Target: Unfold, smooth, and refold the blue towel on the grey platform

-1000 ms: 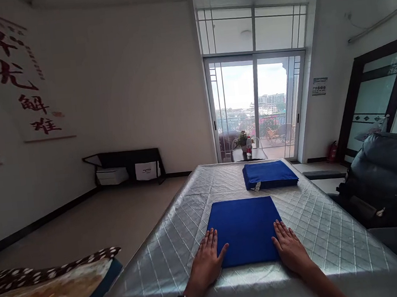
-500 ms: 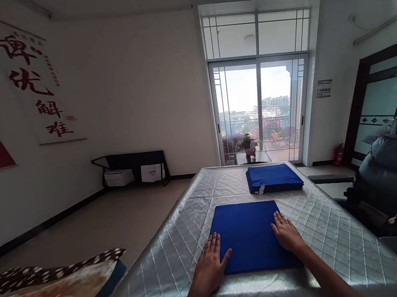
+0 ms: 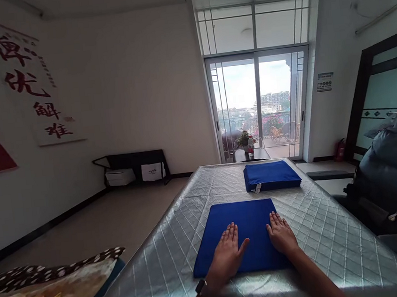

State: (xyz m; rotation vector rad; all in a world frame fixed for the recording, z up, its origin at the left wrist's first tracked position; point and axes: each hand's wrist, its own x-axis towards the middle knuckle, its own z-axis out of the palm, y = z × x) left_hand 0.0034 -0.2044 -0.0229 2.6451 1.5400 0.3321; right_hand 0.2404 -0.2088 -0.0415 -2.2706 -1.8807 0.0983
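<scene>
A flat blue folded cloth (image 3: 252, 239) lies on the silver quilted table cover (image 3: 169, 246), close to me. My left hand (image 3: 228, 254) rests palm down over its middle-left part, fingers stretched forward and thumb out to the right. On the right edge of the cloth lies my right hand (image 3: 281, 232), also flat, with its fingers extended. Neither hand grips anything. Farther back on the table sits a stack of folded blue cloths (image 3: 272, 174), with a small white tag (image 3: 258, 188) at its front left corner.
Behind the table's far edge, a plant (image 3: 245, 140) and a bottle (image 3: 251, 146) stand on a small table before the glass sliding door. To the right is a dark leather chair (image 3: 395, 165). Bedding with a dotted edge (image 3: 55, 274) lies at the lower left.
My left hand has slid right, from the cloth's left edge onto its surface, uncovering the lower left corner. My right hand stays at the right edge. The view has shifted slightly.
</scene>
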